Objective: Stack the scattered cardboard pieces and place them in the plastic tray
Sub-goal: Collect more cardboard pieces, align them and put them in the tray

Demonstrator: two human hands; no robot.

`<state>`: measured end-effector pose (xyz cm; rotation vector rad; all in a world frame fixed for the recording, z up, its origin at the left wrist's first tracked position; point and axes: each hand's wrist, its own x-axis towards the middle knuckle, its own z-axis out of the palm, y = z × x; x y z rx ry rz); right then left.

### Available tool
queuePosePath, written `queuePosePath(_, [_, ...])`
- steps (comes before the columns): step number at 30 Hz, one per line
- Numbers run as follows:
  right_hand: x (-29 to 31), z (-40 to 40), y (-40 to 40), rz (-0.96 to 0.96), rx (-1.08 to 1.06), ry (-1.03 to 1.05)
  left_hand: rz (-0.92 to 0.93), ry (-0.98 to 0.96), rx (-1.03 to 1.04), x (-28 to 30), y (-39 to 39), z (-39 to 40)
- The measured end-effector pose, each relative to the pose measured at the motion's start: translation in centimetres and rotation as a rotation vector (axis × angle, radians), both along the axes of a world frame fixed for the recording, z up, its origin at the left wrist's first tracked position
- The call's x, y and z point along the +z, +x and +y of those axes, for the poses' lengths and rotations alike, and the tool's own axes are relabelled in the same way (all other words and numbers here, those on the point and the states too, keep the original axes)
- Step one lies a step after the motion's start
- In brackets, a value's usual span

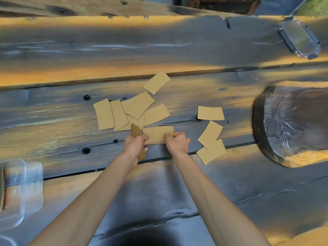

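A: Why is the stack [137, 139] being held on edge in the left hand [134, 146]?

B: It looks as though a few collected pieces are being kept together there, the fingers curled round them, so that the other hand is being left free for gathering. That is a judgement only.

A: And the right hand [178, 142]?

B: Its grip is being pinched on the right end of a flat piece [158, 134] lying just beside the stack. The piece is probably being lifted or slid toward the stack, to be added to it.

A: Where are the remaining pieces being left?

B: A cluster [127, 112] of overlapping ones is lying just beyond the stack. One lone piece [157, 82] is lying farther beyond it. To the right of the stack, a single piece [210, 113] and an overlapping pair [211, 144] are lying apart on the tabletop [53, 112].

A: Is the tray being used yet?

B: A clear tray [21, 190] is sitting well to the left of the stack and nearer the person; something brown is showing at its left edge, too blurred to be named. A second clear container [300, 39] is sitting far beyond the stack, to the right. Which one is meant cannot be told.

A: How far along is the work judged to be?

B: Early: most pieces are lying loose, so gathering is being continued before anything is being carried to a tray.
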<state>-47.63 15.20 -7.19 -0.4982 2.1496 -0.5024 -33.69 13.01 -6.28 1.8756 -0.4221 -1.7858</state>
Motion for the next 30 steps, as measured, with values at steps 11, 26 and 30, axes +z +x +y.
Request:
queuePosePath(11, [-0.2, 2.0, -0.7, -0.166, -0.121, -0.101, -0.113, -0.014, -0.244, -0.1, 1.3, 1.7])
queuePosePath(26, [-0.7, 0.5, 2.4, -0.038, -0.111, -0.061, -0.377, -0.176, -0.325, -0.7, 2.4, -0.5])
queuePosePath(30, [-1.1, 0.8, 2.0, -0.108, -0.185, -0.086, -0.317, -0.141, -0.289, -0.8, 2.9, -0.9])
